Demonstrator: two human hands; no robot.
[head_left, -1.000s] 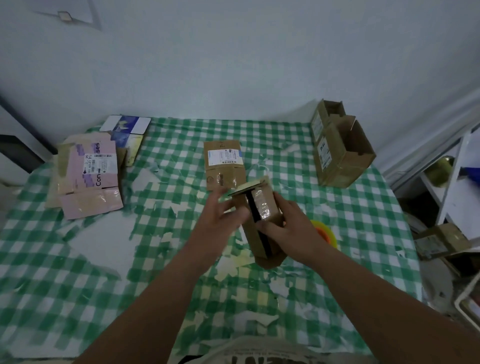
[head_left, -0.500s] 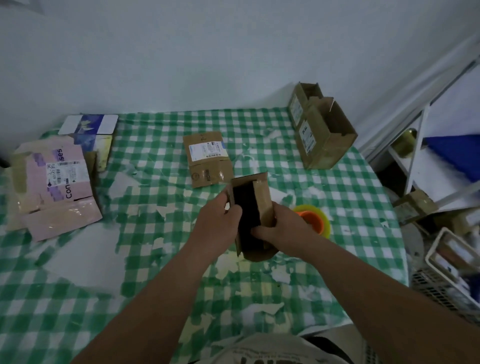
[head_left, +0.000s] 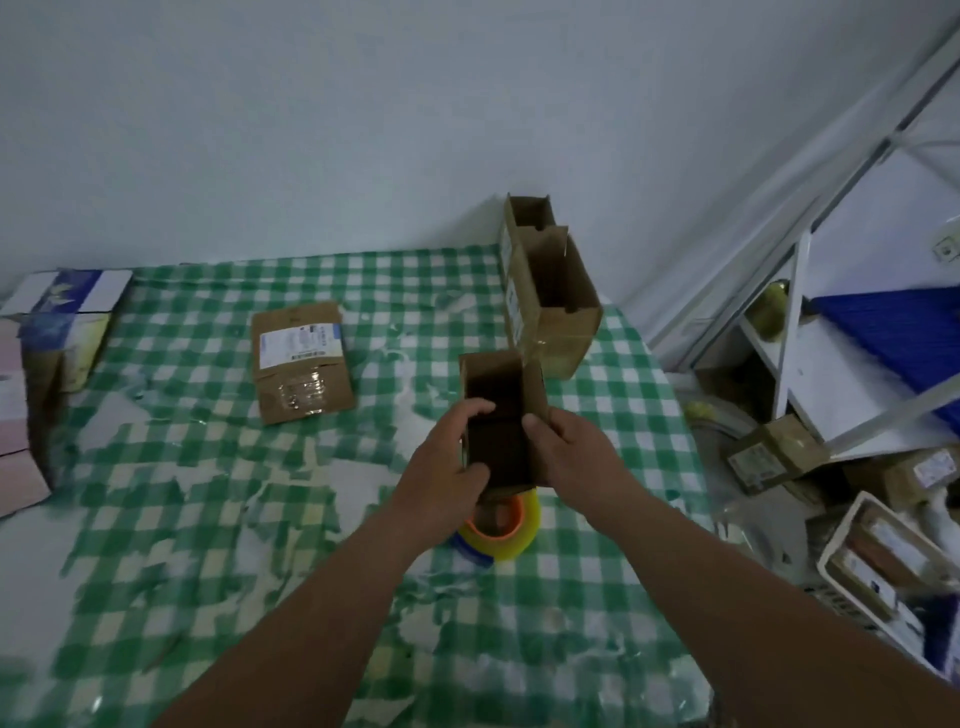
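Note:
A small brown cardboard box (head_left: 501, 415) is held up above the table with its open, dark inside facing me. My left hand (head_left: 449, 462) grips its left wall, thumb curled over the edge into the opening. My right hand (head_left: 574, 462) grips the right wall from the other side. Directly below the box a roll of yellow packing tape (head_left: 506, 525) with an orange core lies on the green checked tablecloth (head_left: 208, 519).
Two open cardboard boxes (head_left: 550, 296) stand at the table's far right. A flattened box with a label (head_left: 301, 361) lies mid-table. Flat cartons (head_left: 57, 322) are stacked at the left. White shelving (head_left: 810, 322) and a basket (head_left: 883, 561) of boxes sit to the right.
The box has been turned so its open inside faces me and lifted toward the right. My view has swung right, showing the shelving and the tape roll under the box.

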